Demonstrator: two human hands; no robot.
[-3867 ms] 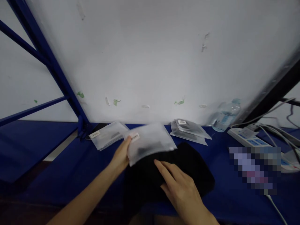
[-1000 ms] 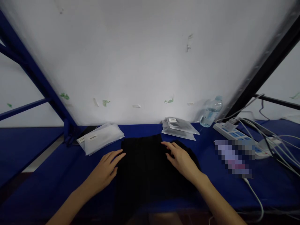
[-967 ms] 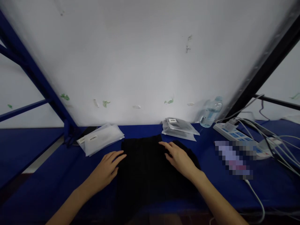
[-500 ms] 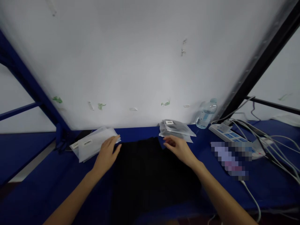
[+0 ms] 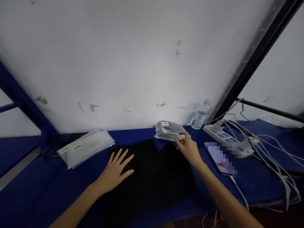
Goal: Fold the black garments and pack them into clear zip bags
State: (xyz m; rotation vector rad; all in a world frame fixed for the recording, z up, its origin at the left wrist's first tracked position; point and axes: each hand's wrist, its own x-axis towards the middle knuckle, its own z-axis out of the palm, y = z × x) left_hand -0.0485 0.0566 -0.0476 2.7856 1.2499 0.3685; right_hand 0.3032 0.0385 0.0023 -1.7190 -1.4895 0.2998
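Observation:
Black fabric (image 5: 152,180) lies spread on the blue table, with a notch in its far edge. My left hand (image 5: 116,171) rests on its left part, fingers spread and flat, holding nothing. At the fabric's upper right is my right hand (image 5: 188,148), its fingers bent and apart, with nothing visible between them. Its fingertips are next to the clear labelled bags (image 5: 169,131) by the wall; whether they touch is hard to tell. Left of the fabric lie more frosted bags (image 5: 91,145) with white labels.
A water bottle (image 5: 200,115) stands against the wall. To the right are a white power strip (image 5: 223,137) with many cables and a phone (image 5: 216,155) on a charging cable. A blue frame post (image 5: 23,98) rises at left, a black one (image 5: 251,60) at right.
My left hand has moved nearer and spread flat on the fabric. My right hand has shifted right, off the fabric's far edge, where a notch now shows. The view has turned slightly right.

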